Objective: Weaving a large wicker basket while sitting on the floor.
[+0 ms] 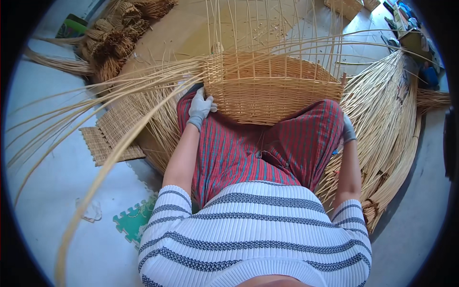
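A half-woven wicker basket [267, 93] rests across my knees, its tall upright stakes standing out from the far side. My left hand [201, 106], in a pale grey glove, grips the basket's lower left corner, with thumb and fingers against the weave. Long loose canes [119, 91] fan out leftward from that same corner, and one thick cane sweeps close to me. Beside my right knee is my right hand [348, 130], gloved too. The knee hides most of it, so its fingers do not show.
A large bundle of pale canes [382, 115] lies at my right. Brown bundled strands [114, 38] sit at the far left. Flat woven panels [112, 129] and a green foam mat piece [135, 221] lie on the left floor. Cane scraps litter the tan board [191, 38] ahead.
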Motion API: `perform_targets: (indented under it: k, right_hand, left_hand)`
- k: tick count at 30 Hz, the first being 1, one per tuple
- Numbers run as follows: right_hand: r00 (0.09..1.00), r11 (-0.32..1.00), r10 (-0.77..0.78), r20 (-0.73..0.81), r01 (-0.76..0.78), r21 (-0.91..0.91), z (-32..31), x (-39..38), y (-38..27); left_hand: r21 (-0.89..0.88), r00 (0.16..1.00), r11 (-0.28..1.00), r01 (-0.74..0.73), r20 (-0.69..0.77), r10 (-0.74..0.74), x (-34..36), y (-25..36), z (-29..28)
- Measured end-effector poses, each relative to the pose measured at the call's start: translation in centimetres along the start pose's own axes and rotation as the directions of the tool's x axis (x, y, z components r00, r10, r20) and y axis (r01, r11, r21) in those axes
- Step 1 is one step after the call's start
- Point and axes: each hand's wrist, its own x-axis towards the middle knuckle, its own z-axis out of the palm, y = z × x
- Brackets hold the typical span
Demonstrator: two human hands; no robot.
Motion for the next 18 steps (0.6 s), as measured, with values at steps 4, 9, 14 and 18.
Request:
perform_targets:
  k: [4, 9, 14, 18]
  right_hand:
    - [0.818, 0.791, -0.342, -0.463, -0.015, -0.611, 10.8, -1.3, -16.4]
    - [0.975, 0.938, -0.182, -0.128, 0.133, -0.319, 24.8, 0.5, -27.2]
    - [0.992, 0.976, 0.027, -0.125, -0.053, -0.209, 30.1, 9.4, -21.4]
    - [0.913, 0.832, -0.395, -0.102, 0.309, -0.46, 32.8, 6.0, -19.7]
  left_hand:
    - [0.742, 0.894, 0.633, -0.22, -0.107, 0.436, -2.3, -0.2, -2.6]
    - [0.805, 0.949, 0.574, -0.15, -0.046, 0.313, -0.6, 3.2, -2.2]
    - [0.784, 0.973, 0.604, -0.142, 0.0, 0.229, 0.3, 3.3, -1.0]
    - [0.841, 0.968, 0.524, -0.134, -0.003, 0.253, 1.7, 2.9, -3.3]
